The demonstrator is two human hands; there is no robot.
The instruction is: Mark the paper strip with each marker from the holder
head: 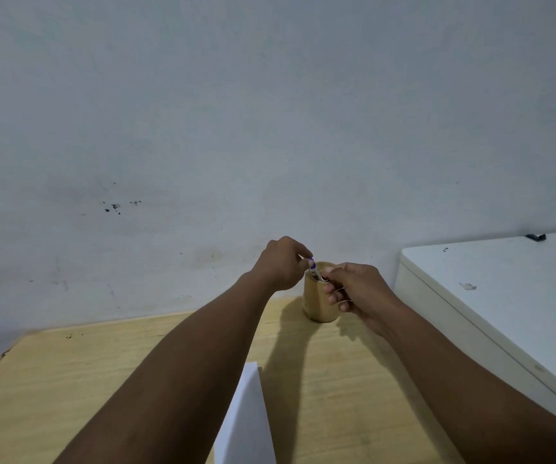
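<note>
A tan cylindrical holder [316,303] stands at the far edge of the wooden table [69,380], against the wall. My left hand [281,264] is above its left rim, fingers pinched on the top of a marker with a purple end [313,267] that leans out of the holder. My right hand [356,291] wraps the holder's right side, fingers curled at the rim. A white paper strip [248,423] lies on the table near me, between my forearms, partly covered by the left one.
A white cabinet or appliance top [504,296] stands to the right, higher than the table. A bare grey wall [269,128] rises directly behind the holder. The table's left corner [2,354] is in view.
</note>
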